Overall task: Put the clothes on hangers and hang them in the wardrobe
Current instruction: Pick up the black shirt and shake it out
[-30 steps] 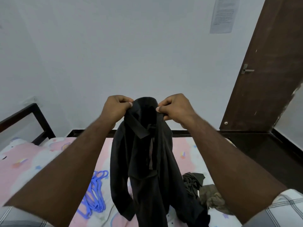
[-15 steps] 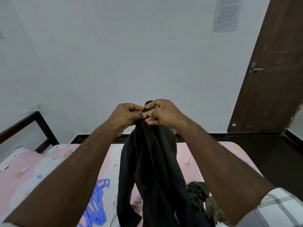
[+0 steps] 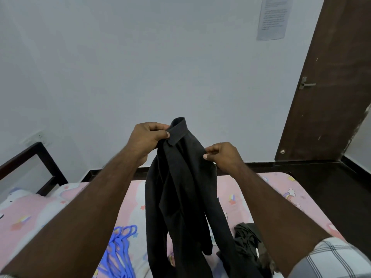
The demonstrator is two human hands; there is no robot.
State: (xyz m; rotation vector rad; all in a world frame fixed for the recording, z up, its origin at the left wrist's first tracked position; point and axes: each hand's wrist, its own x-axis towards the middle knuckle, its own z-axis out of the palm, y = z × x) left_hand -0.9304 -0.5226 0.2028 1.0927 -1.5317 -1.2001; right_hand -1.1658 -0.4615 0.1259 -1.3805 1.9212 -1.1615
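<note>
Head view: black shirt point(image 3: 180, 187) held up over the middle of the bed point(image 3: 271, 189), tail draping down to the near edge. Left hand point(image 3: 146, 137) pinching the collar; right hand point(image 3: 222, 155) pinching a shoulder seam, lower. Soft, light, limp; best gripped at collar and shoulders. Blue hangers point(image 3: 120, 251) at near-left edge, dark clothes pile point(image 3: 249, 241) near-right. Half a second ago: hands together at the collar; now parted.
</note>
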